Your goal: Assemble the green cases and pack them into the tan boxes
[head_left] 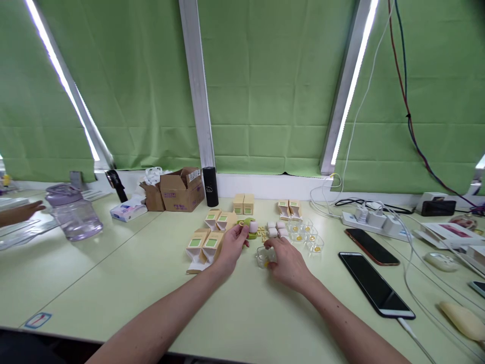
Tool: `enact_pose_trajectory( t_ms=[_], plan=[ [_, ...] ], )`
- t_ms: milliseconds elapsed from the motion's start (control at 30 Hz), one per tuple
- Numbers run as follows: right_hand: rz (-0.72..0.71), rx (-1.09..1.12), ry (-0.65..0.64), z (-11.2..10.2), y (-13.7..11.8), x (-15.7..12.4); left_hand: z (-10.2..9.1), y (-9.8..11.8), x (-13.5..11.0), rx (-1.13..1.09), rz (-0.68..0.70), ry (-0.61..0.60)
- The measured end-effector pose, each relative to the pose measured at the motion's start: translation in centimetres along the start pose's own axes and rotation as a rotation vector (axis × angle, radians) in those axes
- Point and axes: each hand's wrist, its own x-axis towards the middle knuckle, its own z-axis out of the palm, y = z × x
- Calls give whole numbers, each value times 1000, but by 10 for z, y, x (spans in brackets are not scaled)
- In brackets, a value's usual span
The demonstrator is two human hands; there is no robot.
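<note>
My left hand (pixel 232 246) is closed in a pinch on a small green holder with a pale pink piece on it (pixel 250 227). My right hand (pixel 286 260) rests on the table with its fingers curled round a small clear plastic case (pixel 262 256) that has something yellow inside. Between and beyond the hands lie small pale pink pieces (pixel 276 228) and yellow bits (pixel 261 231). Several clear cases with yellow contents (pixel 307 235) sit to the right of them. Open tan cartons with green labels (pixel 206 244) lie by my left hand.
More tan cartons (pixel 243 203) stand further back, with brown cardboard boxes (pixel 178 189) and a black cylinder (pixel 210 186). Two phones (pixel 375 290) and a power strip (pixel 369 219) lie right. A purple water jug (pixel 71 212) stands left, near another person's hand (pixel 20 211).
</note>
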Motion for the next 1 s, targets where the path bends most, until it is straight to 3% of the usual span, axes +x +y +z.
enact_pose_trajectory(
  t_ms=[100,200,333,433,700,1000],
  plan=[
    [52,267,47,6,7,5,0,0,0,-7,4,10],
    [44,786,55,9,12,11,-1,0,0,-14,9,18],
    [81,1478,-56,10,9,12,0,0,0,-26,-1,25],
    [133,1721,-138,12,7,12,0,1,0,-26,-2,16],
    [349,1774,-5,18,15,19,-1,0,0,-16,-12,18],
    [300,1625,63,12,13,12,0,-1,-1,-6,7,5]
  ],
)
